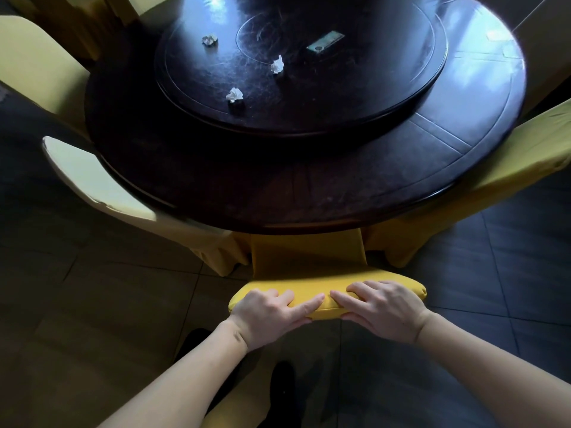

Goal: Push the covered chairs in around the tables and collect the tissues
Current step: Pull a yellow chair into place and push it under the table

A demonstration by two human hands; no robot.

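Dim room, large dark floor tiles (509, 273). Bright light glare from far right on round dark wood surface (340, 186); raised turntable (309, 97) at its centre.

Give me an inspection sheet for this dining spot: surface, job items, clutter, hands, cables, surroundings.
Surface: dark round table with a raised turntable at its centre; glare on the far right.
Job's things: yellow covered chair tucked partly under the near table edge; three crumpled tissues on the turntable, uncollected.
Clutter: a flat rectangular item on the turntable, identity unclear.
Hands: left hand and right hand both grip the chair's top edge, fingers curled over it.
Cables: nothing seen.
Surroundings: more covered chairs left and right; dark tiled floor.
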